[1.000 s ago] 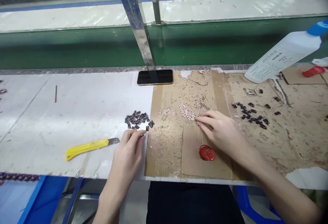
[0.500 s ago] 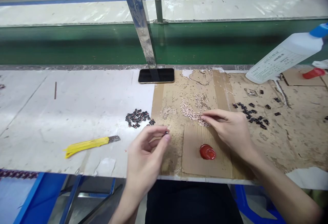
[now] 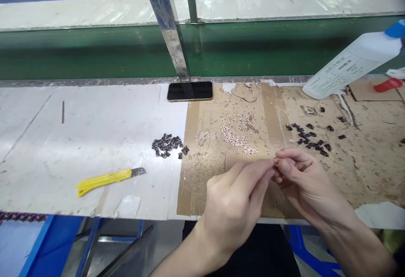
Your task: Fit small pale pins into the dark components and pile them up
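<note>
My left hand point(image 3: 234, 203) is closed in a pinch, its fingertips meeting those of my right hand point(image 3: 311, 184) above the cardboard. My right hand is also pinched shut. Whatever is between the fingertips is too small and too covered to make out. Just beyond the hands lies a scatter of tiny copper-coloured pieces point(image 3: 236, 137). A pile of small black parts point(image 3: 167, 144) with coppery bits is left of the hands, and more black parts point(image 3: 311, 137) lie to the right. The red cap seen earlier is hidden behind my hands.
A yellow utility knife point(image 3: 104, 181) lies at left, blade exposed. A phone point(image 3: 190, 91) rests by the metal post point(image 3: 172, 36). A white bottle point(image 3: 351, 66) with a blue cap leans at right, near a red cap-like piece point(image 3: 388, 85). A green belt point(image 3: 95, 53) runs behind.
My left hand has moved right and my right hand has drawn back from the copper pieces, so their fingertips now meet. The red cap has become covered. The view has shifted slightly.
</note>
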Tool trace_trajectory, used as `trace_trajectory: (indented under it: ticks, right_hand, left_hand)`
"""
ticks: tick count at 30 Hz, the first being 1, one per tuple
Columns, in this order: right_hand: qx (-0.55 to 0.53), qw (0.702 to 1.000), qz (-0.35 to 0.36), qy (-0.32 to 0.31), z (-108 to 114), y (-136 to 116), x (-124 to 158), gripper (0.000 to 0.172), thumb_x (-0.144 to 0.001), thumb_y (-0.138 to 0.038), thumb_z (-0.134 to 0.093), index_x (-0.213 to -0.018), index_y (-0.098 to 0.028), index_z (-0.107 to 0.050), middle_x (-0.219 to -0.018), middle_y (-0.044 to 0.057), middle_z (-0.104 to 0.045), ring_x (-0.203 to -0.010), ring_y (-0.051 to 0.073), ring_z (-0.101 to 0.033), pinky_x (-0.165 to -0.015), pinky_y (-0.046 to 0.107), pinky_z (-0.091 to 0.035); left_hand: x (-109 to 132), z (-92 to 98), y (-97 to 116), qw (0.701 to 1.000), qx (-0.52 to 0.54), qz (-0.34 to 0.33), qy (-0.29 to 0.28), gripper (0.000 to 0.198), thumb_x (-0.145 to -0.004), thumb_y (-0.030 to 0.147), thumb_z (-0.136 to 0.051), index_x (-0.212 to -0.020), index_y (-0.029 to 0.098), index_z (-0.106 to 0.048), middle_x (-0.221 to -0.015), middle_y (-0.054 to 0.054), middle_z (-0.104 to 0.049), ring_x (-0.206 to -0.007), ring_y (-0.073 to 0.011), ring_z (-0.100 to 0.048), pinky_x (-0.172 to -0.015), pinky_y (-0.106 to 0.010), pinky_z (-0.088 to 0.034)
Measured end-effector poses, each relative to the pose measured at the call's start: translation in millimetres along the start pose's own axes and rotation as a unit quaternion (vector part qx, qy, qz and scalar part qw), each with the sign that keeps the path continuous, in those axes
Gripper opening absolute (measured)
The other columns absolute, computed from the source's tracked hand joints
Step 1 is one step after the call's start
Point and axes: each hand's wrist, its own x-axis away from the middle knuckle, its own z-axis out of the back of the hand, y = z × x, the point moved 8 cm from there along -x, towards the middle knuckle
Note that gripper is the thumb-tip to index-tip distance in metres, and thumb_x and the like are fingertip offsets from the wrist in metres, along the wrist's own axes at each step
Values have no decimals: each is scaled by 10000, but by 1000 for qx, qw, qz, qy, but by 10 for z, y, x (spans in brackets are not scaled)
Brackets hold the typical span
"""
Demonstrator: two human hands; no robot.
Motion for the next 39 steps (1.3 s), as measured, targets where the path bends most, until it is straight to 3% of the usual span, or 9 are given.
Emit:
trace_trajectory:
  ticks: [2, 5, 8, 11, 14, 23, 28, 33, 39]
  right_hand:
    - [15, 1000, 14, 4, -3, -23, 39, 187, -743, -346, -963, -864, -291, -832, -652, -27, -779, -551, 124, -754, -553, 161, -645]
    - [110, 989, 69, 64, 54, -107, 117, 202, -715, -311, -977, -863, -269, -845, -720, 13, -811, -617, 187, -799, -584, 209, -684]
    - [176, 970, 128, 107, 52, -203, 236, 138, -773, -279, -938, -879, -287, -851, -822, 22, -839, -666, 193, -815, -627, 215, -696]
    - [179, 971, 146, 62, -43, -223, 311, 122, -879, -265, -850, -987, -321, -846, -967, 13, -854, -783, 178, -833, -732, 207, -698]
    - [190, 972, 137, 9, -109, -215, 341, 85, -911, -241, -808, -969, -300, -827, -1107, 29, -843, -951, 197, -832, -798, 202, -688]
    - [260, 952, 155, -42, -151, -191, 548, 115, -957, -180, -724, -957, -291, -753, -1048, 6, -825, -947, 156, -816, -819, 171, -666]
    - [324, 932, 157, -47, -22, -59, 625, 118, -987, -161, -657, -951, -270, -684, -1054, 18, -777, -994, 153, -772, -844, 197, -641]
    - [462, 868, 182, -19, 127, 30, 616, 129, -962, -127, -682, -963, -256, -684, -1201, 45, -697, -1194, 189, -677, -1036, 298, -529]
    - [524, 817, 237, -47, -44, 35, 615, 165, -938, -74, -678, -1007, -223, -666, -1284, 95, -660, -1071, 206, -674, -975, 385, -529]
  left_hand:
    - [-1, -14, 54, 998, -49, -42, -7, 142, -1008, 75, -657, -1111, 151, -718, -993, -35, -848, -830, -138, -812, -757, -215, -658]
    - [23, -18, 101, 988, -116, -98, 2, 133, -1018, 85, -627, -1089, 155, -714, -898, -26, -838, -741, -142, -800, -655, -223, -637]
    - [59, -22, 79, 984, -141, -111, 16, 130, -1003, 90, -630, -1060, 170, -715, -835, -12, -831, -664, -136, -786, -600, -221, -617]
    - [82, -14, 3, 993, -91, -72, 18, 142, -979, 76, -647, -1040, 188, -710, -842, 3, -834, -667, -124, -785, -630, -211, -626]
    - [100, 12, -38, 999, -17, -30, 14, 143, -953, 67, -688, -1019, 192, -711, -875, 5, -841, -711, -118, -794, -677, -194, -639]
    - [324, -37, 26, 999, -36, 4, -36, 143, -969, 88, -663, -936, 205, -739, -760, 31, -815, -596, -113, -769, -617, -189, -627]
    - [490, -52, -83, 997, -2, 48, -54, 145, -943, 70, -718, -1036, 177, -748, -916, 7, -859, -728, -121, -820, -726, -154, -640]
    - [635, 196, -412, 984, 17, 178, 10, 196, -890, 61, -798, -986, 224, -744, -942, 49, -852, -756, -89, -807, -744, -130, -641]
    - [692, 318, -575, 967, 33, 249, 31, 214, -858, 85, -833, -983, 255, -796, -911, 93, -846, -735, -49, -788, -743, -85, -631]
